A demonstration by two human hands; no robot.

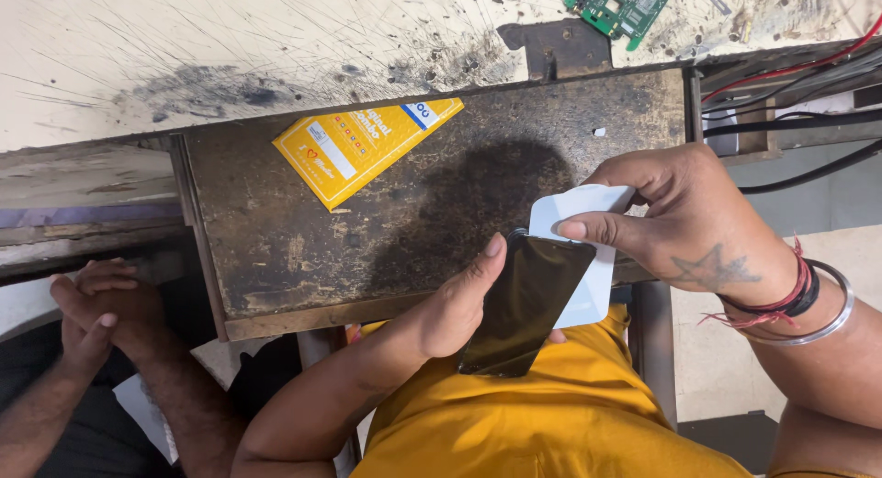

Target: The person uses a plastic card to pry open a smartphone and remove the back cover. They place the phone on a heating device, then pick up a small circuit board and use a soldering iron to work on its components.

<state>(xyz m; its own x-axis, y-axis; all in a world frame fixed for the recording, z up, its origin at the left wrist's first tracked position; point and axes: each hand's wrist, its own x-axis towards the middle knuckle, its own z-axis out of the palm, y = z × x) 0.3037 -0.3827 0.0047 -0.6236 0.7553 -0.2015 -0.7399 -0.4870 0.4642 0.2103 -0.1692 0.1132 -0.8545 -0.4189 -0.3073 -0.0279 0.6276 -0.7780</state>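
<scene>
- While your left hand (455,308) grips the dark phone (525,303), your right hand (675,216) pinches the white sleeve (588,248), maybe cardboard.
- At ten o'clock lies a yellow packet (363,147).

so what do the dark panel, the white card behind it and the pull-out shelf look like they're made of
Dark panel: looks like glass or glossy plastic, since it is thin, flat and reflective. White card: likely matte plastic or stiff card, with rounded corners and no shine. Pull-out shelf: seems to be worn, stained wood with dull, scuffed edges. The left hand and right hand hold the first two.
</scene>
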